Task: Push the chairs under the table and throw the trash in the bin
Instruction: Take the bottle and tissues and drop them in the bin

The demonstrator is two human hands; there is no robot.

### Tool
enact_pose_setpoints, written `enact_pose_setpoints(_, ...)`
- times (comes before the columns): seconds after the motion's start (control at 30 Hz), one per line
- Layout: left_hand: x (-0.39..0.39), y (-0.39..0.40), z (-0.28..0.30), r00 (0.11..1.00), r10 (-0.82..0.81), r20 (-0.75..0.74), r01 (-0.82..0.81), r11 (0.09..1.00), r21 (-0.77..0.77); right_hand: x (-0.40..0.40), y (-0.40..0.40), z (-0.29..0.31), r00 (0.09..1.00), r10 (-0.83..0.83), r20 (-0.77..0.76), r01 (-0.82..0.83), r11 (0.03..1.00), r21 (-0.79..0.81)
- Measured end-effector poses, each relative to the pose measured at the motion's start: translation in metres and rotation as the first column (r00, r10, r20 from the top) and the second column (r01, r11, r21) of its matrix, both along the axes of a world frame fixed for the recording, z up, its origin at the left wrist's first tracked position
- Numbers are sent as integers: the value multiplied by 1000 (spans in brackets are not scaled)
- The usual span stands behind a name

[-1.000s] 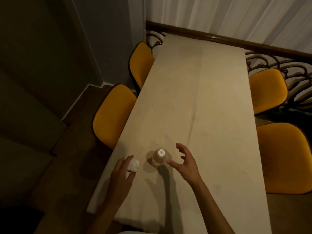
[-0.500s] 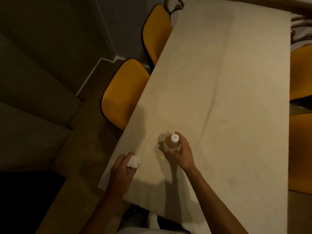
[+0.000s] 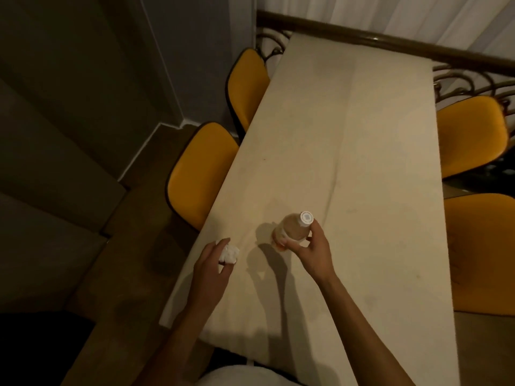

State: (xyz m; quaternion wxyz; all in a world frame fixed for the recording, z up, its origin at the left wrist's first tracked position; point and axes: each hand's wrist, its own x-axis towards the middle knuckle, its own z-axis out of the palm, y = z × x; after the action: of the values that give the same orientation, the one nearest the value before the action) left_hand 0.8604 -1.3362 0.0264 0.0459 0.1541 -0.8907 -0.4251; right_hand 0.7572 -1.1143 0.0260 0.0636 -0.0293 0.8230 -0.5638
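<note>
A long pale table (image 3: pixel 348 151) runs away from me. My right hand (image 3: pixel 312 252) grips a small plastic bottle (image 3: pixel 292 228) with a white cap, lifted and tilted just above the tabletop. Near the table's left edge, my left hand (image 3: pixel 213 266) holds a crumpled white tissue (image 3: pixel 229 253). Two yellow chairs stand on the left, the near one (image 3: pixel 199 174) and the far one (image 3: pixel 246 84), both partly tucked under the table. Two more yellow chairs stand on the right, one far (image 3: pixel 471 135) and one near (image 3: pixel 485 252). No bin is in view.
A dark wall and a step or sofa fill the left side. A wooden rail with curled ironwork (image 3: pixel 390 41) and white curtains close off the far end. Brown floor (image 3: pixel 133 246) lies between the left chairs and the wall.
My right hand closed around the bottle and lifted it off the table, tilting it. My left hand kept hold of the tissue. The camera view tilted down and back up.
</note>
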Motion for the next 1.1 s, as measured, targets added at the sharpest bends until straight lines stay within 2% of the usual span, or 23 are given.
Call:
enact_pose_setpoints(0.4, -18, 26, 48, 977, -41, -207, 40, 999, -10, 23, 32, 79, 991, -13, -136, -1, 995, -95)
enact_pose_setpoints(0.6, -7, 31, 63, 961, -63, -270, 56, 998, -34, 38, 40, 93, 967, -17, -255, 6, 999, -44)
enact_pose_setpoints(0.73, -2, 26, 68, 960, -80, -270, 84, 996, 4, 51, 40, 96, 966, -80, -248, 72, 997, -38)
enact_pose_setpoints(0.93, -11, 10, 72, 941, -242, -238, 270, 958, 93, 81, 28, 98, 946, -225, -234, 230, 973, -6)
enact_pose_setpoints(1.1, -23, -19, 71, 870, -439, -223, 470, 875, 111, 118, -3, 98, 898, -383, -218, 394, 919, 5)
